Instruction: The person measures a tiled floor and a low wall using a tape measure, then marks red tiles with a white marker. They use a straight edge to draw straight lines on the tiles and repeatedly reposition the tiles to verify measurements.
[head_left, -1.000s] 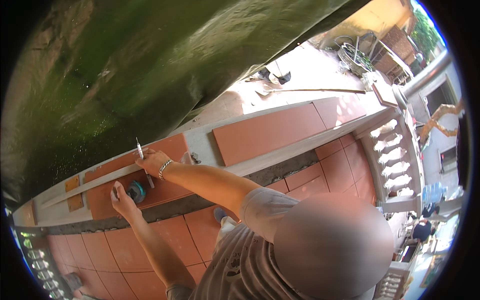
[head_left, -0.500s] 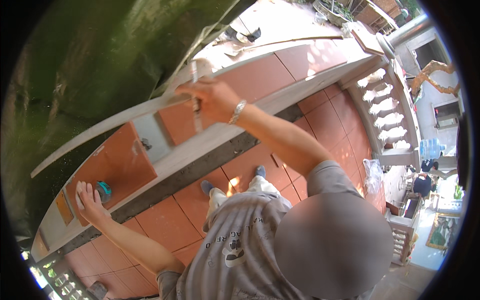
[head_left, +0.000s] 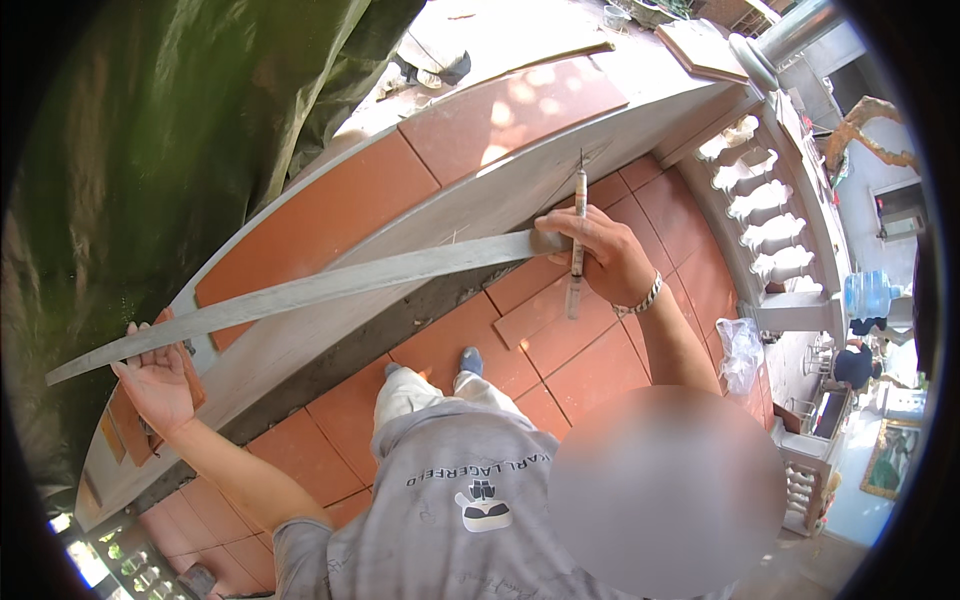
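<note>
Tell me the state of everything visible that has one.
Long flat grey bar: raised, aslant
Slim white pen-shaped tool: gripped crosswise to the bar
Bare right hand: gripping bar and tool
Bare left hand: open, fingers at the bar
Rectangular terracotta tiles: lying on pale grey ledge
Green plastic sheet: creased
Clear plastic bag: crumpled

I see a big shiny green plastic sheet point(head_left: 170, 150) and, by the curvy white railing posts point(head_left: 758, 197), a crumpled clear plastic bag point(head_left: 739, 355) and a blue water jug point(head_left: 868, 295).
</note>
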